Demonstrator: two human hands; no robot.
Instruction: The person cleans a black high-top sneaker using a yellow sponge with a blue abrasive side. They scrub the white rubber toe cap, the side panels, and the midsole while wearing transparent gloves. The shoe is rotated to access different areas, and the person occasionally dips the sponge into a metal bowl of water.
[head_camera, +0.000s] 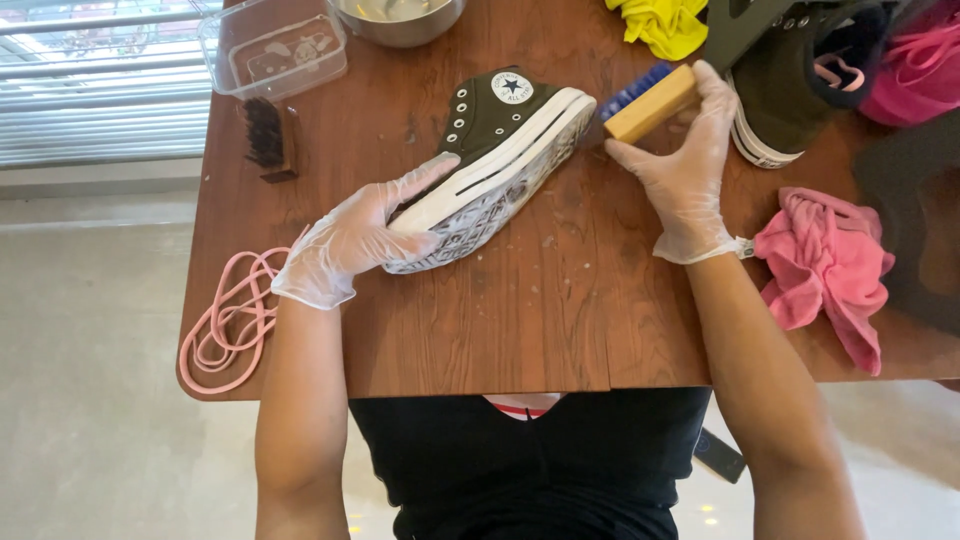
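A clear plastic rectangular container (272, 47) sits at the far left corner of the brown wooden table (560, 320), holding a pale card with a brownish picture. On the dark green high-top canvas shoe (500, 140), lying mid-table to the container's right, a round white ankle patch (512, 88) shows a dark star.

High-top sneaker (490, 160) on its side mid-desk (560, 320). Laces (228, 320) at the desk's left edge; brush (268, 138) and lidded box (272, 48) behind them. Bowl (400, 18) at the far edge. Crumpled cloth (825, 265) right, second sneaker (790, 85) behind it.
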